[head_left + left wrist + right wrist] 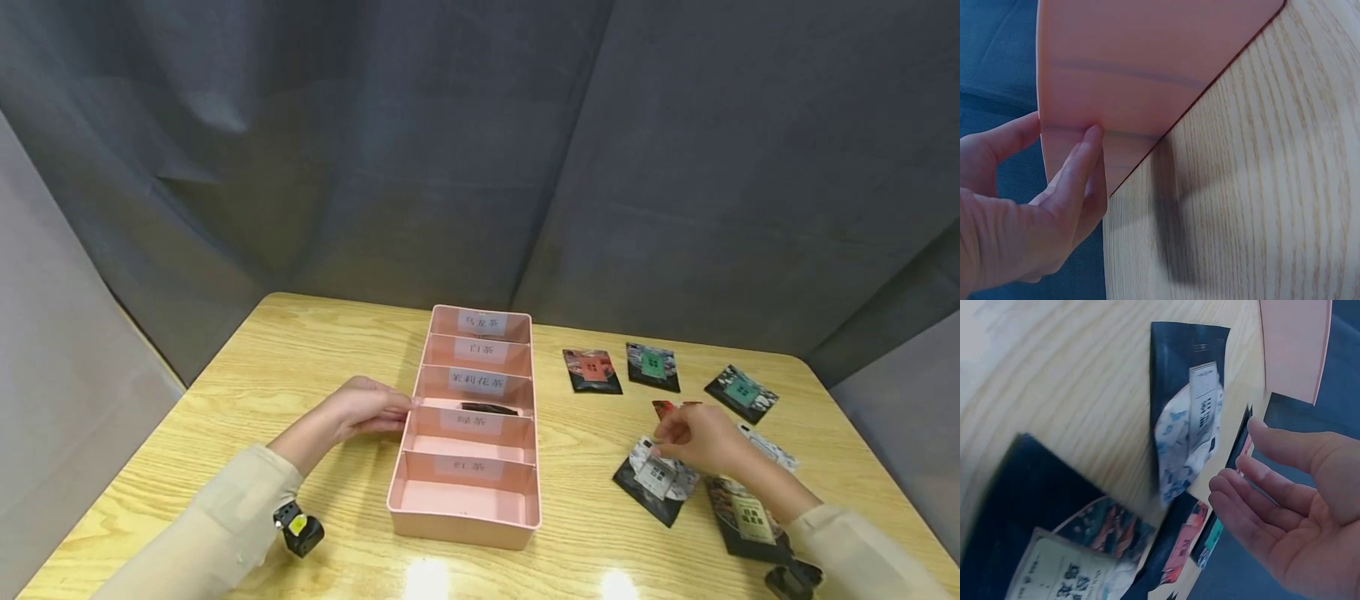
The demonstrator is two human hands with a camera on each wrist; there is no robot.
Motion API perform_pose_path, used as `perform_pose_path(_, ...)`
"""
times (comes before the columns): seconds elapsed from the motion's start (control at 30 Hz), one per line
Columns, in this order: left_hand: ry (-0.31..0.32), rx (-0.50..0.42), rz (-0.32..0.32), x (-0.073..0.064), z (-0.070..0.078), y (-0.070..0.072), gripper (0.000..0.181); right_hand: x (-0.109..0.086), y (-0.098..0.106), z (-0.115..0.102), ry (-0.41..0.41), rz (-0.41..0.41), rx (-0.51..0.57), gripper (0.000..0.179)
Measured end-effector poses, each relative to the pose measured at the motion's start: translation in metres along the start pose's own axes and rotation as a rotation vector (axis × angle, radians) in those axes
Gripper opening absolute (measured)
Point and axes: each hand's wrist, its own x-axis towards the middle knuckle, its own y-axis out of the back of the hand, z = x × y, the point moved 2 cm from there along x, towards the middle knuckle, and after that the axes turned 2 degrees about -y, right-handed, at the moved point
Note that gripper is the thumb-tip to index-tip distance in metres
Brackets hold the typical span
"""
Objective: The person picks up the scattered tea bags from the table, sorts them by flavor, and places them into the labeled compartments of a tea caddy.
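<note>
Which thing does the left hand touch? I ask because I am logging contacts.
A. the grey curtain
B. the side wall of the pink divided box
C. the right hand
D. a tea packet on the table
B: the left hand rests its fingers on the side wall of the pink divided box, away from the tea packets.

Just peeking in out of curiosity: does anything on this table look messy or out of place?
Nothing looks damaged or spilled. The tea packets near the right hand lie overlapped and askew, while three others sit apart in a loose row behind. The pink organizer sits straight.
</note>
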Motion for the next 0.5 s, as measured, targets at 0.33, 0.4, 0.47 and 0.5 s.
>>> perform_pose_path(0.33,-0.003,0.004,-0.007,0.0001,-0.0005,-0.0012,0.035,-0.0099,-0.0024,0.0093,-0.024,-0.021,-0.040,0.021)
perform_pose_path(0.4,0.000,0.011,-0.002,-0.0004,-0.0003,-0.0010,0.035,-0.0106,-0.0036,0.0105,-0.050,-0.042,-0.028,0.024)
perform_pose_path(0.47,-0.003,0.017,-0.002,-0.0008,-0.0003,-0.0008,0.036,-0.0109,-0.0051,0.0109,-0.069,-0.059,-0.012,0.027)
perform_pose_path(0.5,0.002,0.016,0.004,-0.0008,-0.0003,-0.0007,0.035,-0.0109,-0.0059,0.0108,-0.078,-0.066,-0.005,0.028)
